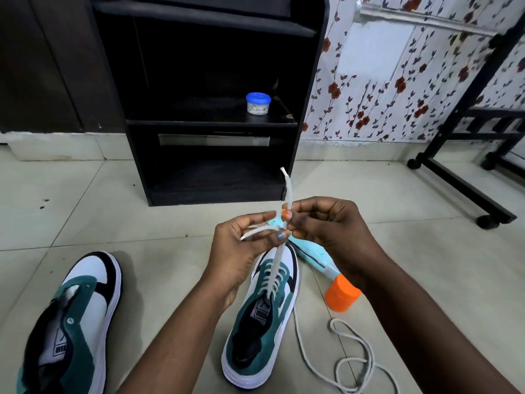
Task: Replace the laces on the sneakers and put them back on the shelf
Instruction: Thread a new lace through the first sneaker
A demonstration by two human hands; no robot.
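A green, white and black sneaker (255, 331) stands on the floor in front of me, threaded with a white lace (274, 275). Both lace ends rise from its top eyelets to my hands. My left hand (241, 251) pinches one end, which points left. My right hand (326, 226) pinches the other end, which sticks straight up. The two hands touch at the fingertips above the shoe's toe. The second sneaker (74, 325) lies at the lower left with no lace in its eyelets. A loose white lace (346, 362) is coiled on the floor at the lower right.
A black shelf unit (210, 177) stands straight ahead with a blue-lidded jar (258, 103) on its middle shelf. A light blue bottle with an orange cap (338, 291) lies right of the laced shoe. A black wheeled rack (460, 177) stands at the right by the floral wall.
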